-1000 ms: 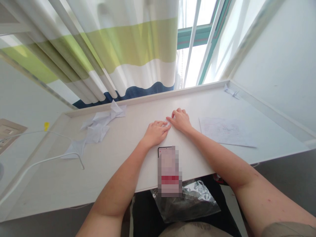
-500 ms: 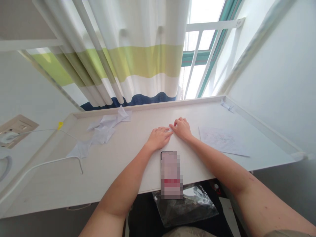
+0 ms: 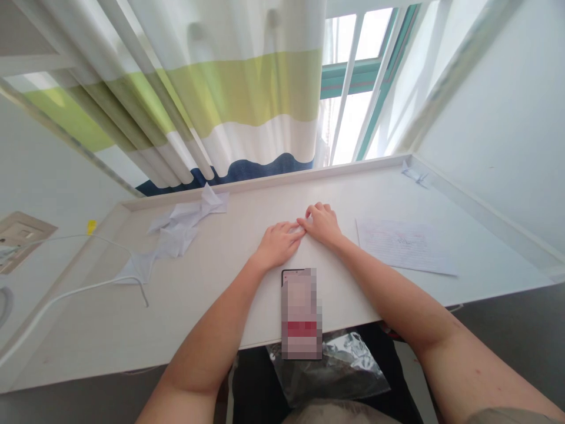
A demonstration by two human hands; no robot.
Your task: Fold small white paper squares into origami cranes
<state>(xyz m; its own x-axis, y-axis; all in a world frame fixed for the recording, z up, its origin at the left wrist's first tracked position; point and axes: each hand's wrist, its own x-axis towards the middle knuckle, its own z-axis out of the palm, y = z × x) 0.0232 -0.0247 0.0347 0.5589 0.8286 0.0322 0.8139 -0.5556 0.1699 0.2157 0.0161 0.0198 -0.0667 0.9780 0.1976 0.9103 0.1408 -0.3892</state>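
On the bench, a small paper lies in the middle part, between the far edge and the near edge, mostly covered by the fingers. The left hand is laid low with its fingers on this paper; the right hand meets it there, with bent fingers. Whether either hand is clamped on the paper, I cannot tell. The phone passes a little over the near edge. Several folded papers spread near the far left corner, a written sheet lies toward the right edge, and a folded piece sits at the far right corner.
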